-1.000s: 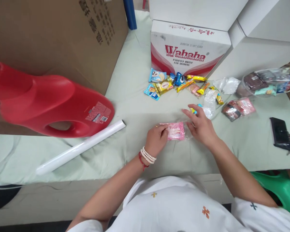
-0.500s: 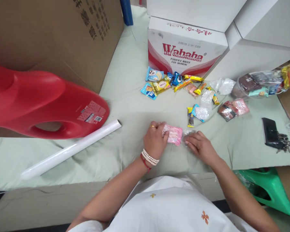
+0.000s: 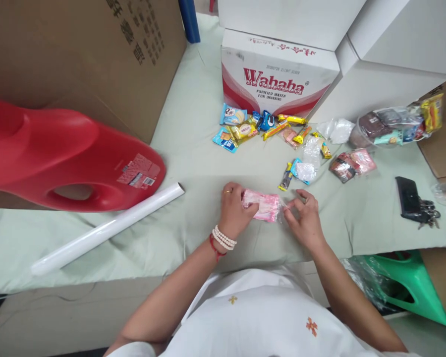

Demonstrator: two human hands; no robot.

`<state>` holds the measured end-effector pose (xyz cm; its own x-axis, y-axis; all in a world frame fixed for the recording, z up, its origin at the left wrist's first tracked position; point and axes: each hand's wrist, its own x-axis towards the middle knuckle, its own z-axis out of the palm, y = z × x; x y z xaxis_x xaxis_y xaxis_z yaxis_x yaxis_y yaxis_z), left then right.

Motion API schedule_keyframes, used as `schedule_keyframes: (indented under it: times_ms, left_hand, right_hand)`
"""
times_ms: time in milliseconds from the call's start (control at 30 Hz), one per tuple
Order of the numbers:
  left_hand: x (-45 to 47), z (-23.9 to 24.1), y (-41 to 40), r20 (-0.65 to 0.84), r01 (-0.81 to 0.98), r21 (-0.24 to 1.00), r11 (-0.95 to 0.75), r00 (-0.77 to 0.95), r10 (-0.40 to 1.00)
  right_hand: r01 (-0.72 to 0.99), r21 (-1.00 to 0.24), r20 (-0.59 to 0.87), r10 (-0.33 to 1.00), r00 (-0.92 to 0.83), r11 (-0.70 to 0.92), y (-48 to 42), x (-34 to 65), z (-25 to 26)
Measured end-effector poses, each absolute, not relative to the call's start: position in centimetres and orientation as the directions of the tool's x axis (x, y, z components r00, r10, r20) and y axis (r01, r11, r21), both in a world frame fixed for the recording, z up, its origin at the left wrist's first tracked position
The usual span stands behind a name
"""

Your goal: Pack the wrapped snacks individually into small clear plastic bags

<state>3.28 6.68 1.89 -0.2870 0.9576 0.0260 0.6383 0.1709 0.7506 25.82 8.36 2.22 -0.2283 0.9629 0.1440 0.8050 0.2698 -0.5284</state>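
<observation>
A pink snack packet (image 3: 263, 206) inside a clear plastic bag lies on the pale green cloth (image 3: 193, 163) in front of me. My left hand (image 3: 233, 210) grips the packet's left end. My right hand (image 3: 305, 218) pinches the clear bag's open end at the packet's right side. Just beyond my right hand lie a small dark-and-yellow bar (image 3: 284, 177) and a blue packet under crumpled clear plastic (image 3: 304, 170). A pile of several colourful snack packets (image 3: 258, 129) sits farther back.
A red jug (image 3: 67, 158) lies on its side at the left, with a white roll (image 3: 107, 229) beside it. A Wahaha carton (image 3: 275, 79) and white boxes stand behind. A bag of snacks (image 3: 390, 126), a black phone with keys (image 3: 412, 202) and a green stool (image 3: 412, 285) are at the right.
My right hand came back from the loose snacks to the pink packet and now pinches the bag's end. My left hand stayed on the packet. The view drifted slightly right.
</observation>
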Motion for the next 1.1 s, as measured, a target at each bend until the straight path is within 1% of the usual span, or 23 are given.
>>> schedule_keyframes:
  times_ms: [67,133,167,233,300,367,400,467,500,567,600,667,733,800,867,933,967,1033,1100]
  left_hand:
    - [3.9,2.2,6.1,0.079,0.601,0.792,0.103,-0.268,0.96]
    - [5.0,2.6,5.4,0.151,0.616,0.786,0.042,-0.258,0.954]
    - [5.7,2.7,5.1,0.208,0.647,0.762,-0.001,-0.244,0.947]
    - [7.2,2.8,4.4,0.35,0.736,0.668,-0.112,-0.179,0.919]
    - [8.3,2.4,4.0,0.458,0.81,0.552,-0.197,-0.098,0.883]
    - [8.9,1.8,3.9,0.487,0.85,0.475,-0.228,-0.038,0.873]
    - [9.0,1.5,3.9,0.477,0.855,0.46,-0.24,-0.01,0.879]
    - [8.8,1.1,4.0,0.439,0.823,0.482,-0.302,0.072,0.895]
    - [8.7,1.0,4.0,0.425,0.777,0.524,-0.35,0.118,0.897]
    - [8.3,1.0,3.8,0.414,0.617,0.666,-0.42,0.163,0.896]
    - [8.0,1.1,3.6,0.405,0.51,0.75,-0.421,0.149,0.902]
    - [7.1,1.4,3.2,0.352,0.286,0.892,-0.351,0.051,0.935]
    - [5.4,1.5,2.6,0.235,0.114,0.967,-0.226,-0.064,0.97]
    - [3.0,1.6,1.7,0.102,0.038,0.995,-0.097,-0.157,0.982]
    - [0.0,1.4,0.4,0.023,0.029,0.999,-0.016,-0.243,0.97]
    - [-2.9,1.1,-1.2,-0.046,0.041,0.997,0.062,-0.305,0.951]
    - [-4.0,0.9,-2.0,-0.086,0.058,0.992,0.113,-0.344,0.935]
    - [-5.7,0.6,-3.4,-0.155,0.066,0.978,0.198,-0.408,0.9]
    - [-6.3,0.4,-4.0,-0.198,0.069,0.964,0.256,-0.451,0.87]
  right_hand:
    - [0.739,-0.638,0.063,0.971,-0.23,0.217,7.9,25.7,2.9]
    - [0.67,-0.736,-0.057,0.977,-0.204,0.097,7.4,25.2,3.3]
    - [0.634,-0.773,-0.098,0.979,-0.178,0.038,7.0,24.8,3.4]
    - [0.526,-0.85,-0.122,0.984,-0.133,-0.034,6.4,23.8,3.4]
    - [0.349,-0.934,-0.138,0.977,-0.161,-0.075,5.9,23.0,3.1]
    - [0.146,-0.976,-0.194,0.952,-0.236,-0.163,5.6,22.4,2.9]
    - [0.068,-0.974,-0.225,0.936,-0.271,-0.214,5.5,22.3,2.8]
    - [-0.01,-0.958,-0.271,0.912,-0.306,-0.288,5.5,22.0,2.8]
    - [-0.014,-0.954,-0.282,0.908,-0.31,-0.301,5.5,21.9,2.7]
    - [0.03,-0.958,-0.281,0.911,-0.301,-0.285,5.7,21.6,2.6]
    - [0.064,-0.962,-0.273,0.918,-0.288,-0.266,5.7,21.5,2.5]
    - [0.133,-0.965,-0.253,0.931,-0.263,-0.224,5.8,21.8,2.1]
    - [0.197,-0.964,-0.226,0.944,-0.239,-0.181,5.7,23.1,1.8]
    - [0.251,-0.957,-0.193,0.966,-0.174,-0.146,5.6,25.7,1.7]
    - [0.275,-0.95,-0.166,0.985,-0.041,-0.149,5.8,29.9,1.9]
    - [0.213,-0.961,-0.141,0.977,0.16,-0.174,6.3,35.0,2.3]
    - [0.147,-0.973,-0.131,0.953,0.274,-0.176,6.7,37.6,2.6]
    - [0.001,-0.989,-0.127,0.859,0.496,-0.147,8.3,42.3,3.0]
    - [-0.082,-0.986,-0.162,0.752,0.639,-0.143,10.8,45.6,3.0]
